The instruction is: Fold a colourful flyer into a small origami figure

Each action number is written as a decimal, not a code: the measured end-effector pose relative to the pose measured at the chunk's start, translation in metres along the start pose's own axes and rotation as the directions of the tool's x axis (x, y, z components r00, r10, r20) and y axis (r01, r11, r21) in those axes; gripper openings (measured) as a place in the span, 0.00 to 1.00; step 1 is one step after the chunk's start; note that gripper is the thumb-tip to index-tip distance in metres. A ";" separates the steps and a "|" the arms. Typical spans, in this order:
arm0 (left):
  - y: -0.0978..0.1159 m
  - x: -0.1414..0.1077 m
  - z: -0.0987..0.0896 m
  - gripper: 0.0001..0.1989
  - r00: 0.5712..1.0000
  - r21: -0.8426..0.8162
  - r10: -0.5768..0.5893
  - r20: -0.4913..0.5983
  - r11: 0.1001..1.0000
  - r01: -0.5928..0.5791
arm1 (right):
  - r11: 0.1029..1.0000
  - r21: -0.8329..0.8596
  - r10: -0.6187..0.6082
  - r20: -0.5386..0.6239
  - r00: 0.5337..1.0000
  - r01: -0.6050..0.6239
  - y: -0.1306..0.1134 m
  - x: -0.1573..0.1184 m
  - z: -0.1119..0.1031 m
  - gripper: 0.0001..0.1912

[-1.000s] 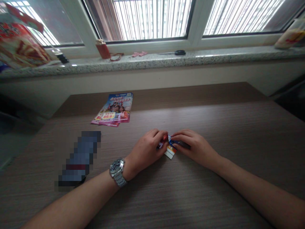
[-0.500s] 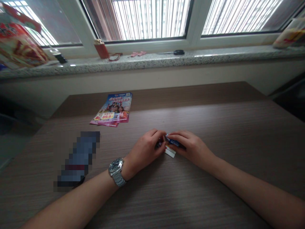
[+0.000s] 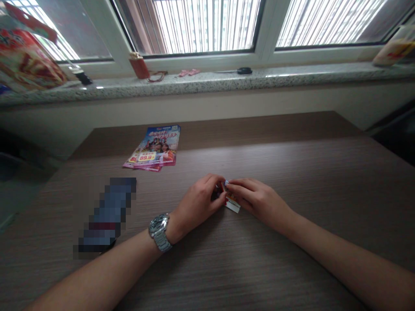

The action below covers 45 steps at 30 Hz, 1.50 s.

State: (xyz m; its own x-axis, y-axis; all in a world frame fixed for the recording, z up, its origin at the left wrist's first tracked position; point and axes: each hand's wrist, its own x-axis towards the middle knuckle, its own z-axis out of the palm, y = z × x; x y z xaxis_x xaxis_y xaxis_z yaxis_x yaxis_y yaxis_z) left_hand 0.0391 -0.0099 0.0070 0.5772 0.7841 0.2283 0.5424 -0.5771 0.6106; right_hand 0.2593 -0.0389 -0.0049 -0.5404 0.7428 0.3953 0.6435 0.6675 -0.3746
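Note:
Between my two hands, low over the middle of the table, is a small piece of folded printed paper [image 3: 232, 205] with a white lower edge and coloured print. My left hand [image 3: 201, 196], a metal watch [image 3: 159, 229] at its wrist, pinches the paper's left side between thumb and fingers. From the right, my right hand [image 3: 257, 198] closes its fingers on the upper right of the paper. Most of the paper is hidden by the fingers, so its full shape cannot be made out.
Stacked leaflets [image 3: 155, 149] lie at the back left of the brown table [image 3: 275, 160]. Nearer, on the left, is a dark pixelated object [image 3: 108, 216]. The stone windowsill [image 3: 220, 82] holds scissors [image 3: 243, 70], a red case [image 3: 139, 65], pink pieces [image 3: 189, 72] and a printed bag [image 3: 29, 60].
My right fingers have shifted and flattened over the paper, covering the dark blue part seen before. Orange print now shows above the white edge. My left hand has hardly moved.

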 end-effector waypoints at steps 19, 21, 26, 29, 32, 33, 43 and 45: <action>0.002 0.000 -0.001 0.07 1.000 -0.092 -0.010 0.002 0.996 0.010 | 1.000 -0.024 0.007 -0.022 1.000 -0.007 0.002 -0.001 0.001 0.15; 0.002 0.000 0.000 0.07 1.000 -0.088 -0.012 0.001 0.996 0.012 | 0.999 -0.038 -0.002 -0.017 1.000 0.001 0.001 0.000 0.000 0.14; 0.002 0.000 0.000 0.07 1.000 -0.090 -0.012 0.002 0.996 0.012 | 0.997 -0.080 0.001 -0.007 1.000 -0.002 -0.001 0.001 -0.002 0.15; 0.002 0.000 0.000 0.07 1.000 -0.094 -0.013 -0.007 0.996 0.012 | 0.996 -0.090 -0.002 -0.002 1.000 0.002 -0.002 0.002 -0.003 0.15; 0.002 0.000 0.000 0.07 1.000 -0.095 -0.016 -0.010 0.995 0.015 | 0.996 -0.086 -0.005 -0.003 1.000 0.005 -0.002 0.002 -0.003 0.14; 0.002 0.000 0.000 0.07 1.000 -0.094 -0.017 -0.012 0.995 0.015 | 0.996 -0.084 -0.007 -0.003 1.000 0.007 -0.002 0.002 -0.003 0.14; 0.000 0.000 0.000 0.05 1.000 -0.119 -0.012 -0.023 0.993 0.009 | 0.992 -0.103 -0.072 0.047 0.996 0.077 0.003 0.001 -0.006 0.14; -0.001 0.001 -0.001 0.05 1.000 -0.135 -0.017 -0.025 0.991 0.014 | 0.991 -0.098 -0.084 0.064 0.994 0.090 0.003 0.001 -0.007 0.14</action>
State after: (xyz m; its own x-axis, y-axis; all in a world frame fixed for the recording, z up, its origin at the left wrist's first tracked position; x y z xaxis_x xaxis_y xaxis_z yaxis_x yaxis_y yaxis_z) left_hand 0.0386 -0.0088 0.0074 0.5526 0.7992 0.2364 0.4626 -0.5301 0.7106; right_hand 0.2641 -0.0366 0.0006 -0.6258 0.6861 0.3712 0.6423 0.7232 -0.2539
